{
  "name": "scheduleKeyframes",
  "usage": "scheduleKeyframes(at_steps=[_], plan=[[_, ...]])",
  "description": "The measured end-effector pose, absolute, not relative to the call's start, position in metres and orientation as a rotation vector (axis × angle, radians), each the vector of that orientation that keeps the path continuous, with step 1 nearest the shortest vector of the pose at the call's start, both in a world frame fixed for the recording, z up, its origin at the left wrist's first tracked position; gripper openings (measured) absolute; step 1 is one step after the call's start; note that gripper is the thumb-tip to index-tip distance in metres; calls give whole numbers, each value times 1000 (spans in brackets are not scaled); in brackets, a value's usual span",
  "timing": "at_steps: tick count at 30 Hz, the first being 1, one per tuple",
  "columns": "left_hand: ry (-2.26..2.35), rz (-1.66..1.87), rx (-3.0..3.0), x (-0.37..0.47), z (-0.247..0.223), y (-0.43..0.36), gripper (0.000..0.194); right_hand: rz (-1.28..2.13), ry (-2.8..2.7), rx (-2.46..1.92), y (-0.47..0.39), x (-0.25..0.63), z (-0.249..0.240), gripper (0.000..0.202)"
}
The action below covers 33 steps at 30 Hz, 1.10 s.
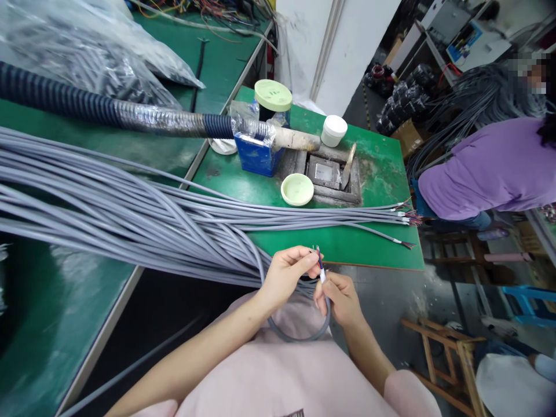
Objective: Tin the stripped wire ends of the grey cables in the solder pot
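Note:
A grey cable [299, 337] loops up in front of my body, its end standing upright between my hands. My right hand [341, 298] is closed around the cable just below its white sleeve. The fingertips of my left hand [292, 269] pinch the thin coloured wires [320, 260] that fan out above the sleeve. Beyond my hands, a bundle of grey cables [278, 217] lies across the green bench [369, 249], with stripped coloured ends towards the right.
Behind the bundle are a solder pot [325, 172] with a flat blade [348, 168], a pale green dish [297, 189], a white tub [334, 130], a blue box [258, 156] and a ribbed hose [165, 119]. A person in purple [495, 168] sits at the right. A wooden stool [452, 353] stands lower right.

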<state>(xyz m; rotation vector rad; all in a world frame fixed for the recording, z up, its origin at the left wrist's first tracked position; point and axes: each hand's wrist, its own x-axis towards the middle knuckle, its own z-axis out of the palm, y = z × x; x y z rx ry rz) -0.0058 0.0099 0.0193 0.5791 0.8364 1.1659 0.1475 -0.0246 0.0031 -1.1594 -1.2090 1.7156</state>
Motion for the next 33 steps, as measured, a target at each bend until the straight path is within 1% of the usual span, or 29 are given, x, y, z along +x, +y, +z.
scheduleKeyframes(at_steps=[10, 15, 26, 33], plan=[[861, 1140, 549, -4, 18, 10, 23, 1808, -1066, -1098, -22, 144, -4, 46], [849, 1152, 523, -3, 15, 10, 20, 1806, -1038, -1090, -22, 143, -4, 45], [852, 1156, 577, -3, 15, 11, 21, 1817, -1040, -1050, -25, 143, -6, 43], [813, 1159, 507, -2, 13, 10, 19, 1817, -1012, -999, -26, 143, -7, 39]])
